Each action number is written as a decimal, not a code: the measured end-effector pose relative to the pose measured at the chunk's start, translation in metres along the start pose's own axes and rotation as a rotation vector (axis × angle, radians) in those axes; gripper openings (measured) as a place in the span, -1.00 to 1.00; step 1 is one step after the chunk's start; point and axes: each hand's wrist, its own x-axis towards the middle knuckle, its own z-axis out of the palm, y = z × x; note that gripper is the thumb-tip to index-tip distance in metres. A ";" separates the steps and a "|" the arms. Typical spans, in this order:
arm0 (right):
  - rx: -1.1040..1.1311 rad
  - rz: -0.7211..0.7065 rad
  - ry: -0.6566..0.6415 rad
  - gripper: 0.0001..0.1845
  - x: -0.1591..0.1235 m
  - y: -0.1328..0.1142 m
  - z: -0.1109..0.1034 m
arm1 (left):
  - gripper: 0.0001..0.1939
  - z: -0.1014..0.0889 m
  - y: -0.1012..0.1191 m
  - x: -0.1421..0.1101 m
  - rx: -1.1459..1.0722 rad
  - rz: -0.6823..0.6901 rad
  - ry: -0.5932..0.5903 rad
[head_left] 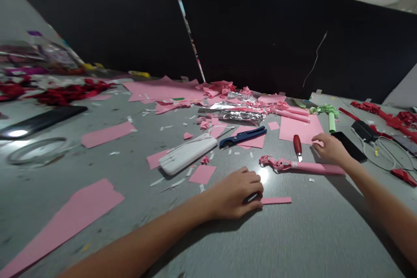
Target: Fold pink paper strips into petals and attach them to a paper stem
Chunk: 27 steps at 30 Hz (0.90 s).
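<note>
My left hand (241, 193) rests on the grey table with curled fingers, its thumb and fingertips closed on one end of a narrow pink paper strip (277, 200). My right hand (331, 148) hovers by the near right corner of a pink paper sheet (298, 128), thumb and forefinger slightly apart, with nothing visible between them. Just left of it lies a red-handled craft knife (297, 147), its short blade toward me. Between my hands lies a rolled pink paper tube (319, 168) with a twisted, curled paper end.
Blue scissors or cutter (243, 137) and a white oblong case (188, 153) lie left of centre. Crumpled pink paper and silver foil (241, 113) pile up behind. A black phone (349, 146) and coiled cables (382, 150) are at right. Another dark phone (45, 119) lies far left.
</note>
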 end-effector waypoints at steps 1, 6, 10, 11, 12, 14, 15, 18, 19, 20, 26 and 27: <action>-0.017 0.043 -0.023 -0.78 0.005 0.008 0.000 | -0.86 0.000 -0.001 0.000 0.001 0.005 0.010; -0.036 0.146 -0.119 -0.87 0.009 0.022 0.000 | -0.82 -0.004 -0.002 0.000 0.008 -0.005 0.049; 0.042 0.135 -0.118 -0.85 0.012 0.014 -0.025 | -0.80 -0.025 -0.001 0.006 0.010 -0.047 0.138; 0.082 0.119 -0.123 -0.84 0.015 0.009 -0.038 | -0.79 -0.036 0.001 0.010 0.019 -0.050 0.167; 0.126 0.096 -0.126 -0.84 0.018 0.003 -0.052 | -0.77 -0.050 0.003 0.015 0.037 -0.036 0.184; 0.234 0.017 -0.122 -0.80 0.024 -0.019 -0.087 | -0.75 -0.086 0.012 0.030 0.106 -0.021 0.212; 0.365 -0.085 -0.104 -0.81 0.025 -0.034 -0.105 | -0.76 -0.106 0.019 0.038 0.150 -0.008 0.253; 0.506 -0.365 0.044 -0.84 0.023 -0.093 -0.155 | -0.79 -0.166 0.048 0.059 0.282 0.049 0.408; 0.501 -0.428 0.091 -0.83 0.020 -0.114 -0.168 | -0.75 -0.182 0.059 0.064 0.320 0.038 0.495; 0.498 -0.489 0.122 -0.80 0.016 -0.134 -0.178 | -0.70 -0.194 0.069 0.067 0.342 0.029 0.569; 0.355 -0.728 0.268 -0.86 -0.018 -0.183 -0.197 | -0.71 -0.208 0.086 0.064 0.192 0.071 0.610; 0.334 -0.753 0.266 -0.84 -0.022 -0.181 -0.195 | -0.71 -0.206 0.082 0.063 0.166 0.087 0.594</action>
